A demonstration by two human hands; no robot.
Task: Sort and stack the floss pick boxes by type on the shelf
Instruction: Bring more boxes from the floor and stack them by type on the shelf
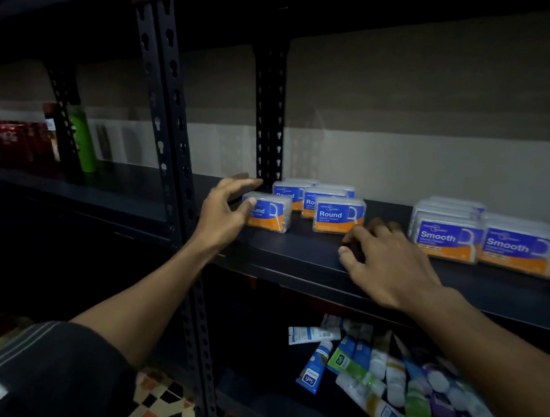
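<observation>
Several clear floss pick boxes with blue and orange labels stand on a dark shelf (296,253). Those marked "Round" form a group in the middle: one at the left front (271,213), one at the right front (338,215), others behind (293,190). The "Smooth" boxes sit in two stacks at the right (447,235) (522,250). My left hand (223,210) is spread open, its thumb touching the left front Round box. My right hand (385,261) hovers over the shelf, fingers apart, fingertips just beside the right front Round box. Neither hand holds anything.
A black slotted upright (172,152) rises left of my left hand, another (269,121) behind the boxes. Red packs (10,142) and a green bottle (81,141) stand on the neighbouring shelf. Several tubes (385,377) lie piled on the shelf below.
</observation>
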